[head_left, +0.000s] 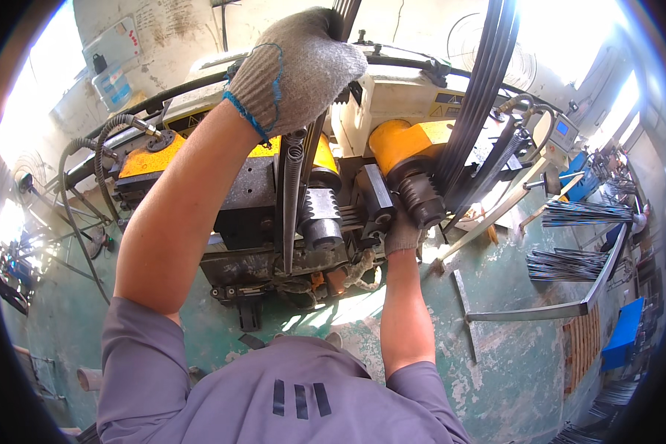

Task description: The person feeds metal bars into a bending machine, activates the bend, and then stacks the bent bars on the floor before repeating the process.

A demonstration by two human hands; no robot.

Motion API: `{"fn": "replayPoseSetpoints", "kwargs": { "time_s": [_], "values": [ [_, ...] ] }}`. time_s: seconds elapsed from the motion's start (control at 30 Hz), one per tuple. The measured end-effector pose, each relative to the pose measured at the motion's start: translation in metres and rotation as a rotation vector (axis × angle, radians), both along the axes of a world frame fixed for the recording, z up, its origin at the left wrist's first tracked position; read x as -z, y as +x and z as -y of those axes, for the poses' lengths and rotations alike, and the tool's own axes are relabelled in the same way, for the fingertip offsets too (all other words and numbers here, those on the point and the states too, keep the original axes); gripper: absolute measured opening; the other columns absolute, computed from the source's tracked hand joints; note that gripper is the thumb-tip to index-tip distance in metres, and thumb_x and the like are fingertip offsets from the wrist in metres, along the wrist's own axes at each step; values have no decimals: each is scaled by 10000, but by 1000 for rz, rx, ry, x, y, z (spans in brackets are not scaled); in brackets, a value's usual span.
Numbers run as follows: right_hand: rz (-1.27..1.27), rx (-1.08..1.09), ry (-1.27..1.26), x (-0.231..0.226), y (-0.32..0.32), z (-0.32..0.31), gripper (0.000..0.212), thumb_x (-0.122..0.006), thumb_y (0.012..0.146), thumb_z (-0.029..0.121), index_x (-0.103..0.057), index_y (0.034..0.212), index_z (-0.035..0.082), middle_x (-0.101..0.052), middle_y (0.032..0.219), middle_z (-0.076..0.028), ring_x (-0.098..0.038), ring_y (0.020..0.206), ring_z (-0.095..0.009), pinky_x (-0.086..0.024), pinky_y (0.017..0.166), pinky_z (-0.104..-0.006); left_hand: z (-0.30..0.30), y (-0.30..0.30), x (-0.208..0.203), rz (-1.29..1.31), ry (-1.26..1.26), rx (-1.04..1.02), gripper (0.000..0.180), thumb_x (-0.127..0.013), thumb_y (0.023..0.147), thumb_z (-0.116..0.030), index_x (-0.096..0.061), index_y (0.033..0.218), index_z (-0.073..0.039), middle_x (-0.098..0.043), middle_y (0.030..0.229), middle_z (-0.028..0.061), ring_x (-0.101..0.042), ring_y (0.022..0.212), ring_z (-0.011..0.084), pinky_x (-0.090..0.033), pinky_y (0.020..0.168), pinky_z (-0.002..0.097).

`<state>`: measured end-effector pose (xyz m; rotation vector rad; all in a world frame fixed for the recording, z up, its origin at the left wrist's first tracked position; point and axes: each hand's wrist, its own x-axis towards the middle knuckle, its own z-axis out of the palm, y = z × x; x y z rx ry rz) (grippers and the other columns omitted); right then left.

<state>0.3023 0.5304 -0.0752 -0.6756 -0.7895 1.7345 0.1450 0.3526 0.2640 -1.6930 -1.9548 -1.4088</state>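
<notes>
My left hand [303,66], in a grey knit glove with a blue cuff edge, is raised high in front of the machine. Its fingers are wrapped round dark metal bars [345,10] that run down past the hand. Low in the middle, my right hand [402,235], also gloved, reaches in beneath a ribbed metal die [420,198]; the fingers are hidden behind it. Beside that hand is a dark steel block [374,194]. A second ribbed die [321,216] sits left of the block. Yellow machine housings [401,145] rise behind the dies.
A bundle of long dark bars [488,74] leans at the right of the machine. Coil springs [294,159] and black hoses [96,166] flank it. Farther right, stacks of thin rods [570,264] lie on a metal rack [529,314], near a blue box [622,334].
</notes>
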Motion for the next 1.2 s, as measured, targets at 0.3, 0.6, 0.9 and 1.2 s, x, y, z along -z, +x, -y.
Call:
{"fn": "replayPoseSetpoints", "kwargs": {
  "time_s": [0.3, 0.6, 0.9, 1.2],
  "values": [
    [55, -29, 66, 19, 2, -12, 526, -803, 920, 55, -619, 1410, 113, -676, 1270, -51, -694, 1085, -202, -608, 856, -373, -2, -4, 2, -18, -1, -7, 394, -769, 956, -237, -715, 1233, 39, -754, 964, 114, -735, 886, 188, -616, 845, 324],
    [57, 44, 143, 12, -2, -7, 485, -794, 947, 93, -610, 1394, 47, -669, 1218, -51, -682, 1036, -182, -605, 840, -359, 6, -14, -1, 77, -68, -14, 234, -745, 962, -145, -720, 1125, 21, -727, 892, 55, -703, 818, 145, -611, 773, 306],
    [610, 28, 424, 43, 11, -1, 200, -643, 949, 56, -838, 954, 97, -759, 974, -67, -710, 860, -148, -559, 720, -327, 28, -47, 0, 119, -198, 296, 304, -743, 937, -93, -730, 1219, 21, -782, 1044, 117, -773, 974, 208, -644, 915, 344],
    [182, -83, 69, 38, 6, -3, 129, -689, 900, 55, -799, 929, -6, -754, 903, -44, -714, 797, -156, -562, 708, -316, 39, -32, -13, 251, -294, 199, 311, -740, 937, -82, -715, 1234, 10, -778, 1070, 114, -770, 1041, 221, -632, 987, 374]
  ]
}}
